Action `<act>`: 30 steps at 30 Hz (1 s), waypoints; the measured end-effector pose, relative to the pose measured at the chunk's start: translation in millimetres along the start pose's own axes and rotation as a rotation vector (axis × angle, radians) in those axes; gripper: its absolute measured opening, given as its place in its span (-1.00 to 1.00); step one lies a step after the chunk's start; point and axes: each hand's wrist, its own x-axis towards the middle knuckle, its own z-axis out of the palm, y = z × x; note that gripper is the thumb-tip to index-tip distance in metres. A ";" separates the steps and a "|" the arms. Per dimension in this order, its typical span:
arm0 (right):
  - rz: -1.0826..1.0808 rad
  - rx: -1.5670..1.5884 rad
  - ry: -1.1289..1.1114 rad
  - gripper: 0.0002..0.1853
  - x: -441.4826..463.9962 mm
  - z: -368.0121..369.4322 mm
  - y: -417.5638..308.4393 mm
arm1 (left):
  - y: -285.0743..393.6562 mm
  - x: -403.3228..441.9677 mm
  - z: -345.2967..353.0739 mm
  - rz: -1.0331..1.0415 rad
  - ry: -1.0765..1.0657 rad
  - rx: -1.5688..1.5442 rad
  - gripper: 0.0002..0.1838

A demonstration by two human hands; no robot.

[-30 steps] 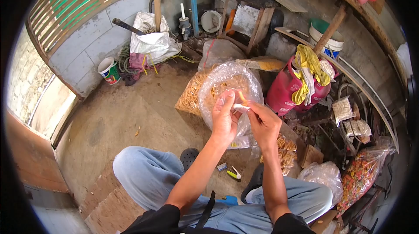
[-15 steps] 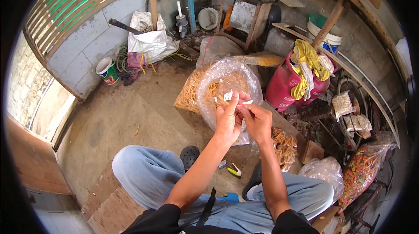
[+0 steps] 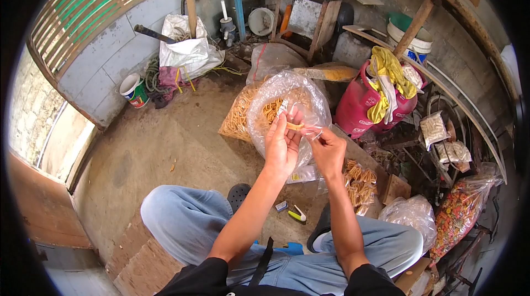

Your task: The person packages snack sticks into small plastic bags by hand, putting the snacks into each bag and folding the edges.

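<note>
Above a large open clear bag of tan, stick-shaped snacks, both hands are on a small clear plastic bag. My left hand is cupped around its left side, thumb up and fingers curled, with a few pale sticks showing by its fingertips. My right hand pinches the right edge of the small bag between thumb and forefinger. A filled bag of the same sticks stands behind on the left. On the right, several small packed bags of sticks lie on a board.
A yellow-green snipper lies on the floor between my feet, beside a small blue box. A pink drum draped with yellow cloth stands at right. Farther right are a crumpled clear bag and a bag of colourful snacks.
My hands have moved slightly apart, the left one shifting left and turning more palm-up. The clear plastic between them is more spread out, and the pale sticks show more plainly.
</note>
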 end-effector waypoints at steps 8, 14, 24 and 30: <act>-0.080 -0.022 -0.191 -0.85 1.0 0.2 11.2 | 4.0 0.0 1.5 0.000 0.057 -0.007 -0.60; -0.077 0.052 -0.117 -0.82 0.4 9.0 3.9 | -0.6 5.9 -12.1 -0.073 -0.015 0.029 -0.57; 0.112 0.154 -0.220 -0.79 0.4 10.7 11.5 | 7.6 13.1 -17.7 -0.023 0.074 0.062 -0.57; 0.131 0.199 -0.258 -0.77 -4.6 12.9 9.3 | 10.8 9.5 -11.9 -0.031 0.011 0.100 -0.59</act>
